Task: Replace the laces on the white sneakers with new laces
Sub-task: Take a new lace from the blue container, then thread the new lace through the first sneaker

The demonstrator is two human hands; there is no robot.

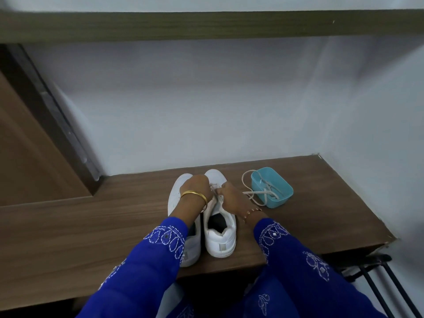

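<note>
Desk: brown wood grain, running across the lower half of the frame, against a pale wall.

Sneakers: two, white, side by side at lower centre, toes toward the wall, heels toward me. Left sneaker is partly covered by my forearm. Right sneaker shows its dark opening and heel tab.

My left hand: over the lacing area where the two sneakers meet, fingers curled downward. Whether they pinch the lace or only rest there, I cannot tell. Gold bangle on the wrist.

My right hand: on the right sneaker's lacing, fingers curled in, pinching the lace near the upper eyelets. Thin bracelet on the wrist.

Sleeves: blue with white embroidery, entering from the bottom edge.

Tub: light blue plastic, right of the sneakers, near but apart from them. Holds loose laces, pale; one strand loops out over the tub's left rim onto the desk and trails toward my right hand.

Shelf: olive-brown board across the top of the frame.

Door: brown, upper left.

Dark rods, lower right corner, below the desk edge; too unclear to name.
</note>
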